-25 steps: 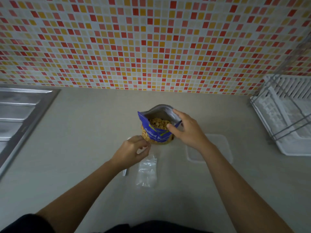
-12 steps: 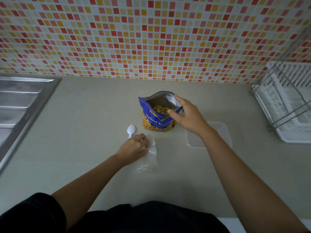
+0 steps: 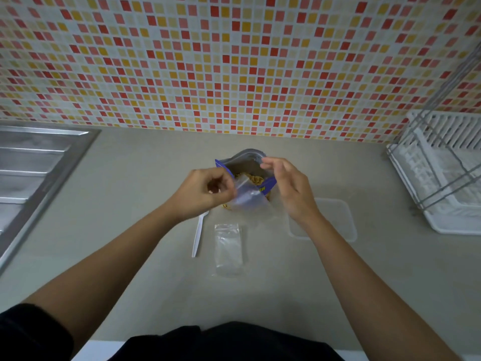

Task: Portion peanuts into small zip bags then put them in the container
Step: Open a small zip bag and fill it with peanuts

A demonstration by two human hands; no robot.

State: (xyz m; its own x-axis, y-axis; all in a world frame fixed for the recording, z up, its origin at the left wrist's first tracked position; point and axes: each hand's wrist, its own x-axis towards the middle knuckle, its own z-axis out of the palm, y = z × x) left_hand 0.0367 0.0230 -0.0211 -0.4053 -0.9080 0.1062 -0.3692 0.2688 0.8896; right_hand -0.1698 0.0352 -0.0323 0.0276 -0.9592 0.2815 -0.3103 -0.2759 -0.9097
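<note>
Dim, even light casts faint soft shadows, with wide-angle bending at the edges (slight blur mid-frame).

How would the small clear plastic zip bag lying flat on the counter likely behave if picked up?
Probably floppy: the small clear plastic zip bag is thin wrinkled film lying flat. Likely very light, since it looks empty. Its glossy surface may slip, so pinching an edge, as the left hand does with a similar clear bag, seems wise.

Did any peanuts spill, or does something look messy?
No, nothing stands out. The peanut bag stands open with the peanuts inside, the left hand pinches a small zip bag, and the white spoon and spare zip bag lie flat on the counter.
</note>
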